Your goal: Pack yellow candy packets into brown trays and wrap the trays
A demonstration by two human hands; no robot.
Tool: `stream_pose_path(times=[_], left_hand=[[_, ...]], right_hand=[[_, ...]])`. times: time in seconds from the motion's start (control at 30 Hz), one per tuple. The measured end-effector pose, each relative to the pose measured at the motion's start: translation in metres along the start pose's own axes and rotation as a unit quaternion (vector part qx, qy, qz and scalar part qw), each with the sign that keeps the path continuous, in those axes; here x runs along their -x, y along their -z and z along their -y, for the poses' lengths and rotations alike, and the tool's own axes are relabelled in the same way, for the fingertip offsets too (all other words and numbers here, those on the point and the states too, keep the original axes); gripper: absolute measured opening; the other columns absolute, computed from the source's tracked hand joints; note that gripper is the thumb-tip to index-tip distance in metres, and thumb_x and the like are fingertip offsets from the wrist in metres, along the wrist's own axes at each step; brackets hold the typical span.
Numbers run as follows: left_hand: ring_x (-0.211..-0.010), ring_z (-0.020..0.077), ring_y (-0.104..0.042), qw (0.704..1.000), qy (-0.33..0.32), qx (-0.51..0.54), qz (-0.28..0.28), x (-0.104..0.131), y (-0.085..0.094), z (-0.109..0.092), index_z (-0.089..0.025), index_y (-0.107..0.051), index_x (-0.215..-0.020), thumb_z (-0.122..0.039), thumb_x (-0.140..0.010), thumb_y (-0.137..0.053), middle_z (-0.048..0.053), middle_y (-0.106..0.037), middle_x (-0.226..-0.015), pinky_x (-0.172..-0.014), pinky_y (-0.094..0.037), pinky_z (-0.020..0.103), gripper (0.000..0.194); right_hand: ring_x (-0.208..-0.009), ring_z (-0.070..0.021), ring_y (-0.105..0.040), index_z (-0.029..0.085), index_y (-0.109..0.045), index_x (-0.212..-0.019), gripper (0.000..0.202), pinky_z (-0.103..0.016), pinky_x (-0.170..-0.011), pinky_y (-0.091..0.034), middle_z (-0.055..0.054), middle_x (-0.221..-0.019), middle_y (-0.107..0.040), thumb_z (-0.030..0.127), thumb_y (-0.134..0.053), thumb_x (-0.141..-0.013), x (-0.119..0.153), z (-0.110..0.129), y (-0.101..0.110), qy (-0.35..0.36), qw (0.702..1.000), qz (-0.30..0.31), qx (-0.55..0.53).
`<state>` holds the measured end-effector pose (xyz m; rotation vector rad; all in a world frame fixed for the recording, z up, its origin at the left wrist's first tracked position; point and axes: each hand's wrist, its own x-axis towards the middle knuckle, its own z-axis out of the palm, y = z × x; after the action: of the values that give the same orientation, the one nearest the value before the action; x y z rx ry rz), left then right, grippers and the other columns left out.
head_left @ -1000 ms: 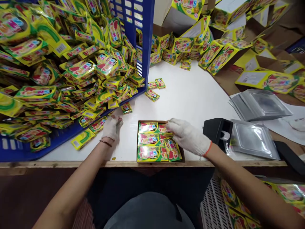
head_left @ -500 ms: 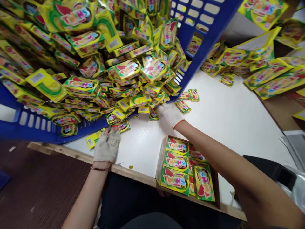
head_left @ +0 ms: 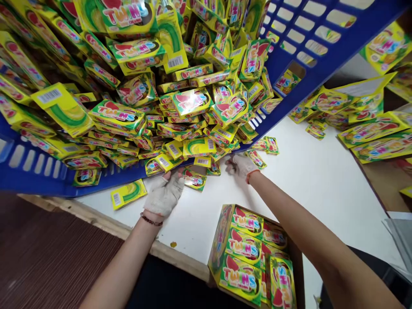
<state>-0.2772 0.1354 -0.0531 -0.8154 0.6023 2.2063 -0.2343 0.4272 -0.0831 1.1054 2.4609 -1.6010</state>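
My left hand (head_left: 165, 194), in a pale work glove with bare fingertips, grips the left end of a small yellow-green TWINS box (head_left: 195, 180) lying on the white table. My right hand (head_left: 243, 166), gloved the same way, is by the front rim of a blue plastic basket (head_left: 278, 101); its fingers are loosely bent and apart, with nothing visible in them. The tilted basket holds a heap of TWINS boxes (head_left: 193, 103). Below my right forearm stands an open carton (head_left: 216, 253) with several TWINS boxes (head_left: 243, 246) laid in rows, one turned sideways.
A loose yellow box (head_left: 129, 194) lies left of my left hand. More small boxes (head_left: 256, 159) lie right of the basket rim. Larger printed cartons (head_left: 383, 137) stand at the right. The table has a wooden front edge (head_left: 180, 257).
My left hand has slid right along the table with the small box. My right hand has drawn back slightly from the basket rim. The view has shifted a little.
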Motion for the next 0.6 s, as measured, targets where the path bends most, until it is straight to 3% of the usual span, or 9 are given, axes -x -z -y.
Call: stream_pose_path(times=[0.2, 0.37, 0.43, 0.5, 0.6], left_hand=[[-0.063, 0.0133, -0.068, 1.0, -0.003, -0.022, -0.013, -0.008, 0.007, -0.004, -0.016, -0.061, -0.093, -0.006, -0.089, -0.041, 0.004, -0.07, -0.075, -0.058, -0.059, 0.025, 0.023], [-0.055, 0.011, -0.057, 0.993, -0.07, -0.087, 0.03, -0.018, 0.008, 0.002, -0.018, -0.054, -0.073, -0.012, -0.089, -0.045, 0.001, -0.058, -0.064, -0.047, -0.048, 0.021, 0.019], [-0.054, 0.0107, -0.053, 0.987, -0.11, -0.112, 0.031, -0.023, 0.012, 0.004, -0.019, -0.054, -0.072, -0.018, -0.092, -0.047, 0.0, -0.056, -0.062, -0.046, -0.045, 0.02, 0.021], [-0.054, 0.0103, -0.053, 0.983, -0.139, -0.117, 0.025, -0.026, 0.015, 0.007, -0.019, -0.055, -0.073, -0.019, -0.091, -0.05, 0.0, -0.056, -0.062, -0.049, -0.045, 0.019, 0.019], [-0.056, 0.0098, -0.054, 0.981, -0.158, -0.104, 0.041, -0.027, 0.018, 0.01, -0.018, -0.058, -0.076, -0.015, -0.09, -0.051, 0.0, -0.058, -0.063, -0.053, -0.047, 0.019, 0.015]], right_hand=[[-0.068, -0.0189, -0.057, 0.026, -0.04, -0.072, 0.017, -0.036, -0.061, -0.052, -0.002, -0.073, -0.056, 0.034, -0.056, -0.074, -0.005, -0.008, -0.006, 0.031, 0.992, 0.015, -0.119], [-0.07, -0.0209, -0.056, 0.027, -0.041, -0.074, 0.011, -0.038, -0.065, -0.053, -0.002, -0.065, -0.049, 0.032, -0.051, -0.074, -0.007, -0.015, -0.012, 0.049, 0.972, 0.023, -0.227], [-0.069, -0.0209, -0.056, 0.026, -0.046, -0.079, 0.004, -0.038, -0.066, -0.053, -0.003, -0.066, -0.05, 0.029, -0.045, -0.078, -0.011, -0.015, -0.015, 0.066, 0.978, 0.014, -0.195], [-0.071, -0.0216, -0.058, 0.025, -0.055, -0.091, 0.02, -0.039, -0.067, -0.053, -0.006, -0.073, -0.057, 0.027, -0.036, -0.084, -0.011, -0.017, -0.017, 0.117, 0.99, 0.011, -0.08], [-0.086, -0.0257, -0.063, 0.023, -0.062, -0.105, 0.034, -0.044, -0.076, -0.054, -0.011, -0.092, -0.066, 0.029, -0.032, -0.091, 0.003, -0.023, -0.016, 0.198, 0.975, 0.011, 0.103]])
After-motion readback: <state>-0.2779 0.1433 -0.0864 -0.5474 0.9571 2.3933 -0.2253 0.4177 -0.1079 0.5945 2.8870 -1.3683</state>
